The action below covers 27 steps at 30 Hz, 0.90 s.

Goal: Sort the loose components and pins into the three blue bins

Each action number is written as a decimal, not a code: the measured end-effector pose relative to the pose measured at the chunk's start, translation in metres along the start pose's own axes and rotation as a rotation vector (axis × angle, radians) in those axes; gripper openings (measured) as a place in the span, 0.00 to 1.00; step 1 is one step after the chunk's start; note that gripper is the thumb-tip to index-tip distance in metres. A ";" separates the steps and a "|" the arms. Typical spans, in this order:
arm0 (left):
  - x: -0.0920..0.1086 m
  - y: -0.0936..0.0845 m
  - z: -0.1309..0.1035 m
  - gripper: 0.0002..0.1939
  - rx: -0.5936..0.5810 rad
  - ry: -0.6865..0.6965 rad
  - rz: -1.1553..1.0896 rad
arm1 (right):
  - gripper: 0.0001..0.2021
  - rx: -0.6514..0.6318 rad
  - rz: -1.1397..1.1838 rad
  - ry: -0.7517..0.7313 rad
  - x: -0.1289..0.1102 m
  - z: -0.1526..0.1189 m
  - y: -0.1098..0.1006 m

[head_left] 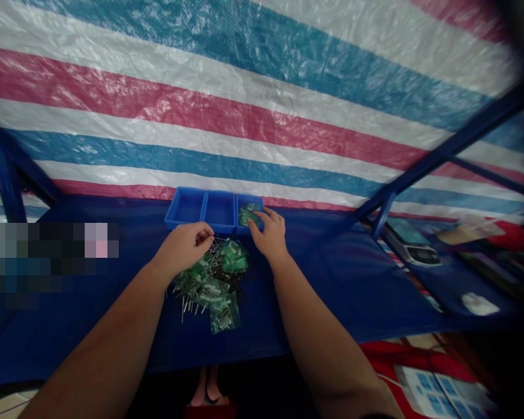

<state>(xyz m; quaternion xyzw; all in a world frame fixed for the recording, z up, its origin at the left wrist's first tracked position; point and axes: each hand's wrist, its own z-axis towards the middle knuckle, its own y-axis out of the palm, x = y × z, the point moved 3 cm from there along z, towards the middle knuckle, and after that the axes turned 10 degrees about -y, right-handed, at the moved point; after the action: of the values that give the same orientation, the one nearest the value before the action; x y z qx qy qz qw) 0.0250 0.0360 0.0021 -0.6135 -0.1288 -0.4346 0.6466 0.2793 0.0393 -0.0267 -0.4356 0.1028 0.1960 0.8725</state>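
A loose pile of metal pins or screws (187, 301) and small green-tinted plastic bags (234, 256) lies on the blue table. My left hand (186, 247) is at the pile's upper left edge, its fingers pressed together; what they hold, if anything, is too small to make out. Behind the pile stands a blue tray (220, 228) with three compartments. Small green bags (248, 214) lie in the right compartment; the left and middle ones show bare bottoms. My right hand (269, 231) is at the right compartment, fingers apart, its fingertips near the bags.
Striped sheeting (244, 122) hangs behind the blue table (332, 291). Blue metal bars (419, 169) slope at both sides. A scale (413, 244) and a crumpled white item (480, 304) are at the right. A blurred-out patch covers the left edge.
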 end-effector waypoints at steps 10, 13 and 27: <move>-0.006 0.004 -0.004 0.11 -0.163 0.039 0.079 | 0.09 0.038 0.161 -0.188 -0.016 0.005 -0.019; -0.002 0.006 -0.005 0.12 -0.199 0.075 0.107 | 0.10 -0.149 0.343 -0.363 -0.033 0.004 -0.033; 0.009 0.019 -0.005 0.10 -0.282 0.050 0.152 | 0.17 -0.630 0.306 -0.491 -0.062 -0.007 -0.034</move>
<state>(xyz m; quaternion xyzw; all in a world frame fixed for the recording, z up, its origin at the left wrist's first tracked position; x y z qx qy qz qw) 0.0422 0.0253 -0.0061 -0.6953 -0.0035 -0.4135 0.5879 0.2377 -0.0002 0.0155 -0.6010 -0.1095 0.4427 0.6564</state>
